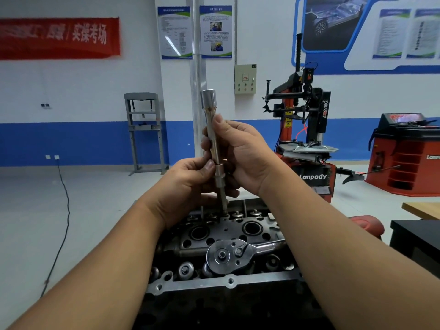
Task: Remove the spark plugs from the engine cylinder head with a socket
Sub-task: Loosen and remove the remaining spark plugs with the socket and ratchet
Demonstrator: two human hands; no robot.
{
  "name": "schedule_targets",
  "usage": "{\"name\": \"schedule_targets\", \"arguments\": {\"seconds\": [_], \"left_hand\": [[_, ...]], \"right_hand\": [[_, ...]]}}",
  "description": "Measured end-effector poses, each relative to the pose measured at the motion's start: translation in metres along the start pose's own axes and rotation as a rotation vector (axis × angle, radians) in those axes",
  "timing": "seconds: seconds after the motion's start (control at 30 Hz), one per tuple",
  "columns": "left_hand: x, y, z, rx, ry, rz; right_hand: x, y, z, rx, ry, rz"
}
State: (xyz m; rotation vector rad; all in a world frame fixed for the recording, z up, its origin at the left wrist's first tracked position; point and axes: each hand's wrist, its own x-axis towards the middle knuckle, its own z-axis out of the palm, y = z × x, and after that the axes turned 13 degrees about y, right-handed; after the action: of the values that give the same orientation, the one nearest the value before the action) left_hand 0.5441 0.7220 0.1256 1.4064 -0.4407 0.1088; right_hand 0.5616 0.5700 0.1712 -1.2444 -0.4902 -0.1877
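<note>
Both hands hold the tool stack upright above the cylinder head (221, 236). The right hand (240, 156) has its fingers curled round the long socket (210, 120); the left hand (190, 184) pinches the extension (220, 177) at the joint just below. The ratchet (228, 256) lies loose on the head beneath them. No spark plug is visible. The joint could separate if the pull is crooked, dropping a piece onto the head.
</note>
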Motion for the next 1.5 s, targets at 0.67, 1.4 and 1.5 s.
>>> {"name": "schedule_targets", "arguments": {"seconds": [0.67, 1.4, 1.5], "left_hand": [[0.0071, -0.0068, -0.0069, 0.193, 0.160, 0.110], [0.0057, -0.0064, -0.0032, 0.033, 0.050, 0.036], [0.0050, -0.0046, -0.0020, -0.010, 0.016, 0.016]], "right_hand": [[0.0001, 0.0023, -0.0033, 0.030, -0.014, -0.066], [0.0058, 0.0050, -0.0029, 0.071, 0.007, -0.036], [0.0045, 0.0045, -0.0020, 0.103, -0.003, -0.013]]}}
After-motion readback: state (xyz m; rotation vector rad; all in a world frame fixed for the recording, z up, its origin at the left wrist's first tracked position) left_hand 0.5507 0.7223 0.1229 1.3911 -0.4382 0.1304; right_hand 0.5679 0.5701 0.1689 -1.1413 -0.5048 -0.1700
